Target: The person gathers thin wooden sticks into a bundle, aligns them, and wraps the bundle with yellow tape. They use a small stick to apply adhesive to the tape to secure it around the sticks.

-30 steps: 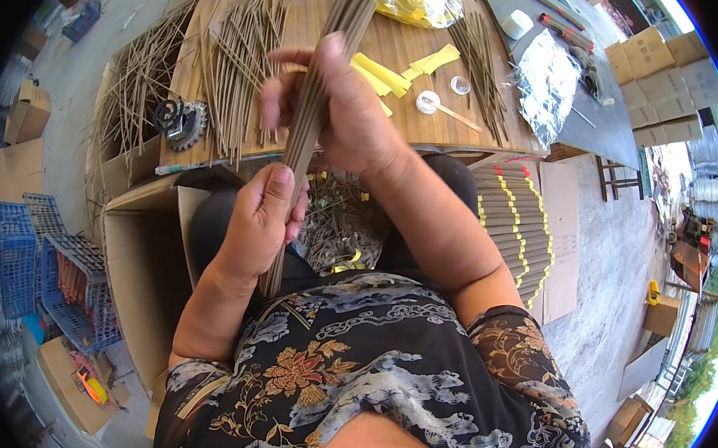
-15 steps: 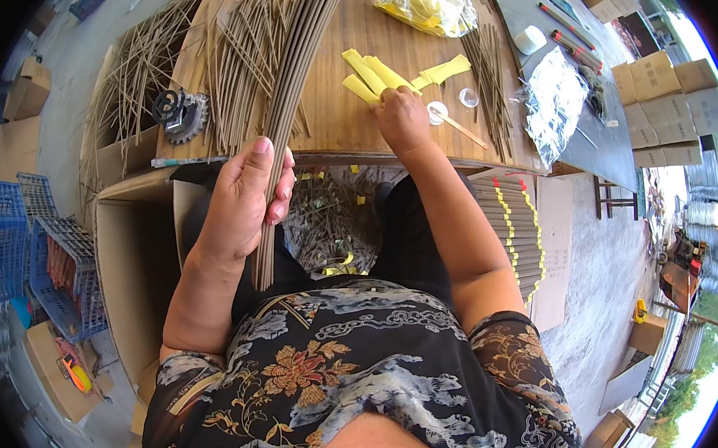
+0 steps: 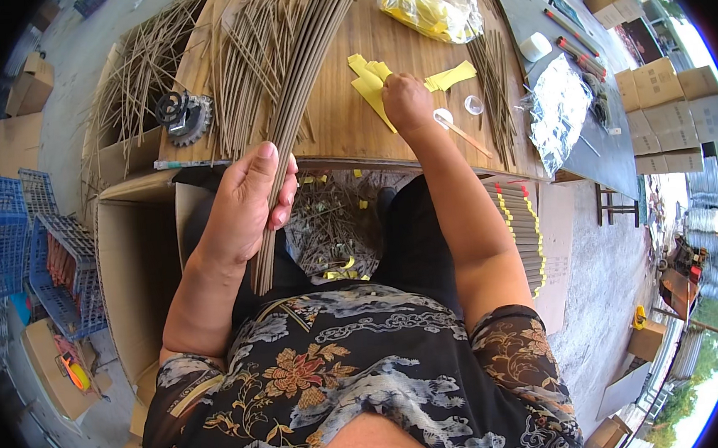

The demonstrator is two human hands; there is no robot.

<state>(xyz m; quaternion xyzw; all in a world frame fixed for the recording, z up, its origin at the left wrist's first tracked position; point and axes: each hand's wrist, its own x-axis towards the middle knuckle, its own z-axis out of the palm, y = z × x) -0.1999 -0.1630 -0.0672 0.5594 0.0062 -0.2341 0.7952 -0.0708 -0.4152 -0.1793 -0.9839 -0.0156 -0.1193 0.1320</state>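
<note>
Picking yellow paper strips (image 3: 370, 86) inside the wooden worktop's (image 3: 326, 116) near edge, probably; left hand (image 3: 247, 194) clutches slim brown sticks (image 3: 305, 70), can't tell if right hand (image 3: 408, 104) pinches; needs one peeled loose.

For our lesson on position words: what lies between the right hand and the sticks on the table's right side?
In the head view: yellow strips, a white round container, a flat wooden stick and a clear round dish.

The bundle of thin straight sticks (image 3: 302, 66) is matt brown; the flat paper strips (image 3: 369, 90) are plain yellow; the brown wooden counter (image 3: 336, 130) shows streaky grain; the black fabric blouse (image 3: 365, 307) bears orange-gold flowers and grey cloud shapes.
</note>
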